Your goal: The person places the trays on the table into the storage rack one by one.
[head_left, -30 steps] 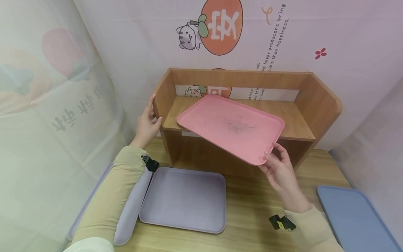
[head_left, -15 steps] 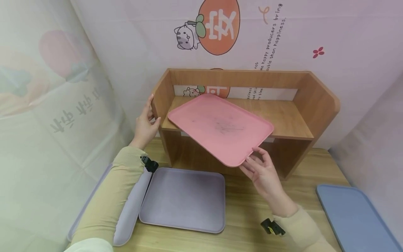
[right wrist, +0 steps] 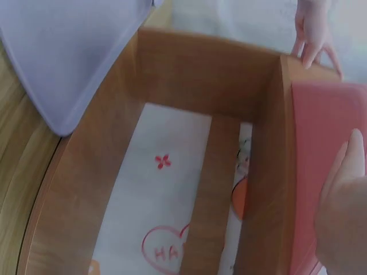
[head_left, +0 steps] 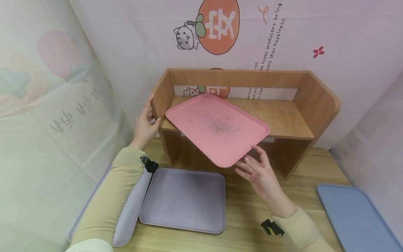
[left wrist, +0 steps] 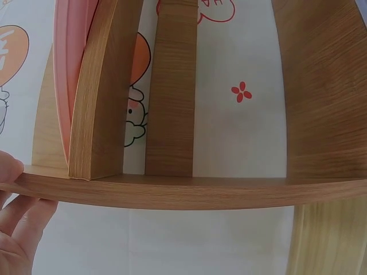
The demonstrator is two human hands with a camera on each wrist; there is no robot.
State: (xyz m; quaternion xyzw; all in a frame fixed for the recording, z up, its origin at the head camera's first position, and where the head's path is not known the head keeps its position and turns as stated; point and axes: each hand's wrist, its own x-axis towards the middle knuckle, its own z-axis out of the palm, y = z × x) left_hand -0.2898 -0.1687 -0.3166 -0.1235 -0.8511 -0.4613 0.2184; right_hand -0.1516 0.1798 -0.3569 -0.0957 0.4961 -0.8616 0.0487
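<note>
A pink tray (head_left: 220,129) with dark scuff marks lies slanted on the middle board of a wooden desktop shelf (head_left: 283,119). Its near corner juts out past the board's front edge. My left hand (head_left: 146,126) grips the shelf's left side panel; in the left wrist view the thumb (left wrist: 8,166) is on one side of the panel's edge and the fingers on the other. By the tray's near right edge is my right hand (head_left: 259,178), its fingers loosely spread and its fingertips right at the rim.
A light purple tray (head_left: 185,199) lies on the wooden table (head_left: 245,224) before the shelf. Another purple tray (head_left: 130,213) sits partly under the left forearm. On the right lies a blue tray (head_left: 355,210). Printed cloth (head_left: 299,35) hangs behind.
The pink tray has slid left and turned on the shelf board. My right hand moved left with it and has loosened its hold. My left hand stays on the side panel.
</note>
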